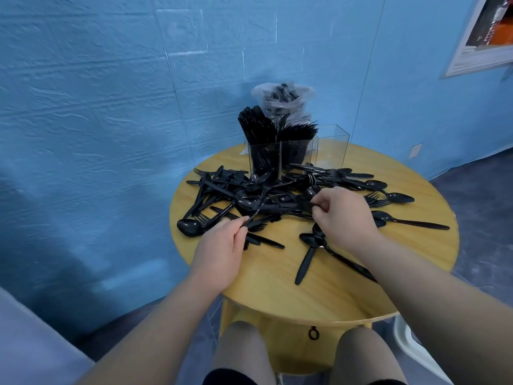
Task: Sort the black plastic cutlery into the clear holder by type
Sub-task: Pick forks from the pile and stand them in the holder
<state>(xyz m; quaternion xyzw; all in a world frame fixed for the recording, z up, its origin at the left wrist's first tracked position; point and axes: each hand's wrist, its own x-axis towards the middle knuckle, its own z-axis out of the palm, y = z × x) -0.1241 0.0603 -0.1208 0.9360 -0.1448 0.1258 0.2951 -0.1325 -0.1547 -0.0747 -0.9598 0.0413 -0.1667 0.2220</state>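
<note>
Left hand (222,243): pinched a thin black handle at the pile's near edge.
Right hand (340,215): fingers curled, gripped a black piece in the pile.
Cutlery (266,195): heaped loose across the round tabletop (277,287).
Holder (280,157): upright behind the heap, two sections packed, right section bare.
Bag (283,98): behind the holder.

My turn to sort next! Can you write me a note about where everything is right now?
Left hand pinches a black piece at the near edge of the pile. Right hand pinches another in the middle.
The clear holder stands at the table's far side: two compartments packed, the right one looks empty.
A bag of more cutlery sits behind it.
Left to do: the whole loose pile, including spoons near you.
</note>
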